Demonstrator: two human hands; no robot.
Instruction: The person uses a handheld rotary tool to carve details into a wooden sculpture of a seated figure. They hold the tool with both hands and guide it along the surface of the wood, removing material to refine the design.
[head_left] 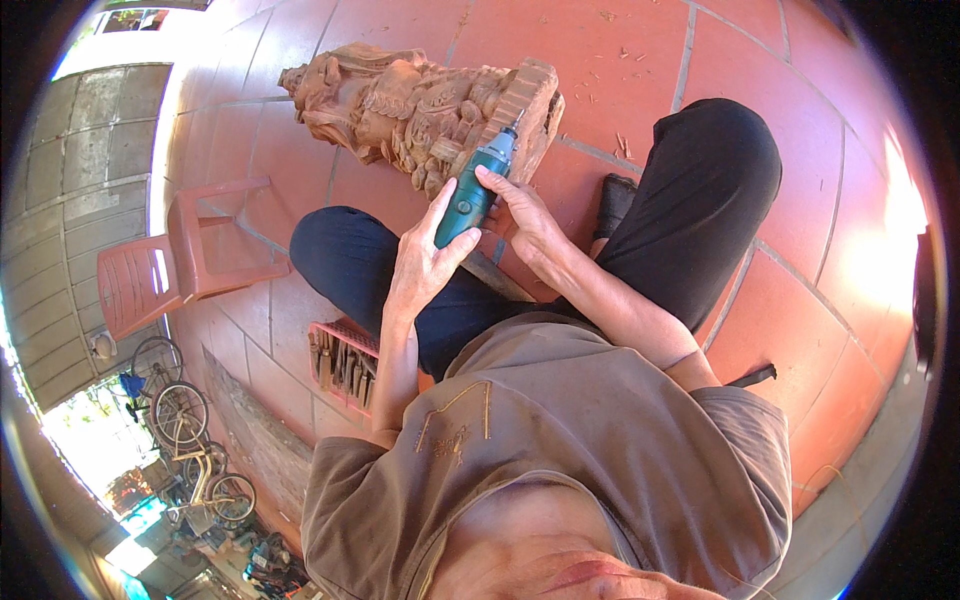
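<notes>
Both of my hands are wrapped round a teal rotary tool with a grey collar and a thin bit at its tip. My left hand grips the body from the left, thumb along its lower end. From the right, my right hand holds it near the collar, its thumb on top and the other fingers partly hidden. Just beyond the tool lies a carved wooden figure on its side, its base to the right. The bit overlaps the base in view; I cannot tell whether it touches the wood.
A pink basket of carving chisels stands beside my left leg. Farther left is a reddish plastic chair. Wood chips lie on the red tile floor. Several bicycles stand at the lower left. My bent legs flank the work area.
</notes>
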